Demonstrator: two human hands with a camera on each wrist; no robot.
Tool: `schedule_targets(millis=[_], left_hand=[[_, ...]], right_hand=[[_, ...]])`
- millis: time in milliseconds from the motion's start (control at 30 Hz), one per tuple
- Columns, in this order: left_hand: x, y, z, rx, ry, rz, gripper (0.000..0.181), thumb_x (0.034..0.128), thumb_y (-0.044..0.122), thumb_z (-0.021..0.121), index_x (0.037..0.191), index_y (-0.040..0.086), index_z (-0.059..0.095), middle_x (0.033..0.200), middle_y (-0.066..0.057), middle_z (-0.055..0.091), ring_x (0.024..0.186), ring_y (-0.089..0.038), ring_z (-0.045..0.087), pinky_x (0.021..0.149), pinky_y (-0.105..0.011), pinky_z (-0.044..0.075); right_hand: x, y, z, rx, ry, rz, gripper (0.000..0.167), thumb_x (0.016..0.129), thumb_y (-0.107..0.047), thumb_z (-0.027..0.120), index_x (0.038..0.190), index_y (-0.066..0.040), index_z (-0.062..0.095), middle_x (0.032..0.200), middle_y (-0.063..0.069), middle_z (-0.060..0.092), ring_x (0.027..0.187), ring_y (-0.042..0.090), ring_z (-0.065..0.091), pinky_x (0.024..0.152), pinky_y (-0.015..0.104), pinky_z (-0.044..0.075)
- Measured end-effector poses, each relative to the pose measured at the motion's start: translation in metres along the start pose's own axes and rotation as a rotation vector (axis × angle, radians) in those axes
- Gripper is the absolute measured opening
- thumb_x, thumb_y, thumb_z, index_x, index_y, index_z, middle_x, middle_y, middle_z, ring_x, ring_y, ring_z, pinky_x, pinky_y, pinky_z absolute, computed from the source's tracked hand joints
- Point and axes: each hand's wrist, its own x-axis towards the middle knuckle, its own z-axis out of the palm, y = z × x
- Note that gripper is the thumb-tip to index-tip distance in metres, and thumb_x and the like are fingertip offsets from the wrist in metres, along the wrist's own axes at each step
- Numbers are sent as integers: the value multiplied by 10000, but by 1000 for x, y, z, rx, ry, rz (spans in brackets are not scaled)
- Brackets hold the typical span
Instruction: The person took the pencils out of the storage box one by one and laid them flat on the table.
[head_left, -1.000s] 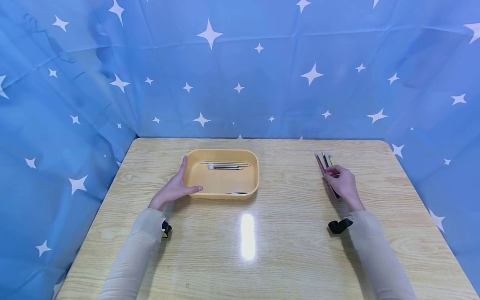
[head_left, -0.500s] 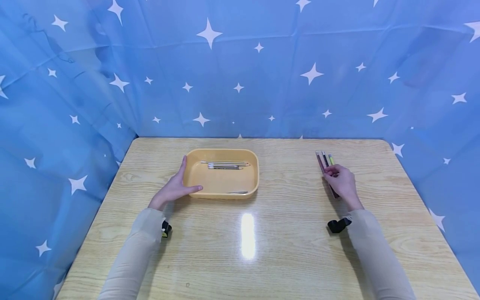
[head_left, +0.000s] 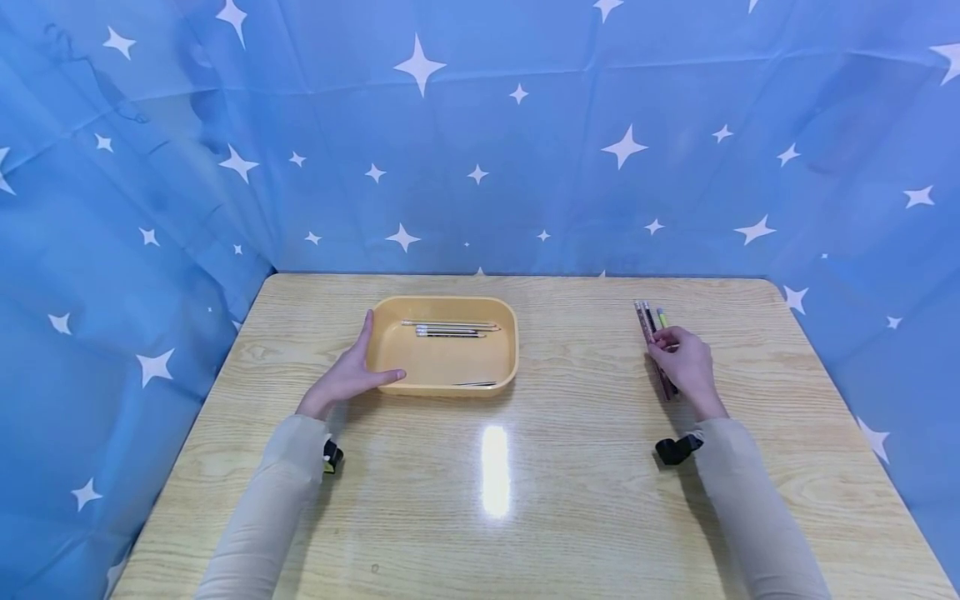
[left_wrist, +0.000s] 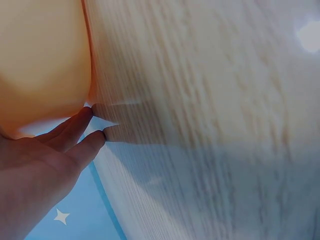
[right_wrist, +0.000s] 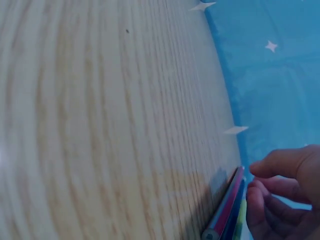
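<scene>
A shallow yellow-orange tray (head_left: 442,367) stands on the table with several pencils (head_left: 450,332) lying in it. My left hand (head_left: 347,375) grips the tray's left end, thumb over the front rim and fingers along the outer wall. In the left wrist view those fingers (left_wrist: 82,125) lie against the tray's side (left_wrist: 45,55). At the right, my right hand (head_left: 686,362) has its thumb and fingers together on loose pencils: a maroon one (right_wrist: 227,202), a dark blue one (right_wrist: 234,212) and a yellow-green one (right_wrist: 241,217). The hand hides their middles, and exact contact is partly hidden.
The wood-grain table (head_left: 570,467) reaches back to a blue star-patterned curtain (head_left: 525,142) along the far and side edges. A bright reflection lies on the tabletop in front of the tray. A black device (head_left: 677,451) sits at my right wrist.
The maroon pencil has swung slightly to lie closer alongside the dark one under my right hand. My left hand and the tray have kept still.
</scene>
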Motion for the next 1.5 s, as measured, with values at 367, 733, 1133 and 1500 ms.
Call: schedule_targets(millis=[367,733,1133,1500], left_hand=[[1,-1,-1,-14,-2,-7,1212,818,326,781,1517,188,-199,1591,-190,-20,1414,-418,142,1114,-561,165],[0,0,-2,-4,0,-12,1211,815,340,780,1518,197,-195,1595,-176,-18,1419,-404,136,1118,-552,159],[1,2,1,-5,-1,-12,1217,809,346,786,1523,173,-185,1590,-192,-14,1416,-420,126,1116,-558,156],[0,-1,0,-6,3,-1,1214,811,328,786,1524,150,-181,1588,-203,-14,1413,-431,118,1115,-563,149]], right_hand=[[0,-8,-6,53,-15,42,240,927,-108,599,1086,68,637,962,177,634,832,227,592,557,169,449],[1,-19,2,137,-22,-55,244,912,-64,606,1103,84,642,941,205,646,753,151,583,581,140,437],[0,-50,44,223,-144,-171,225,910,-30,611,1114,60,644,949,185,653,861,329,624,704,299,501],[4,-88,67,320,-220,-189,235,931,-45,605,1141,56,634,968,170,640,889,319,613,737,356,507]])
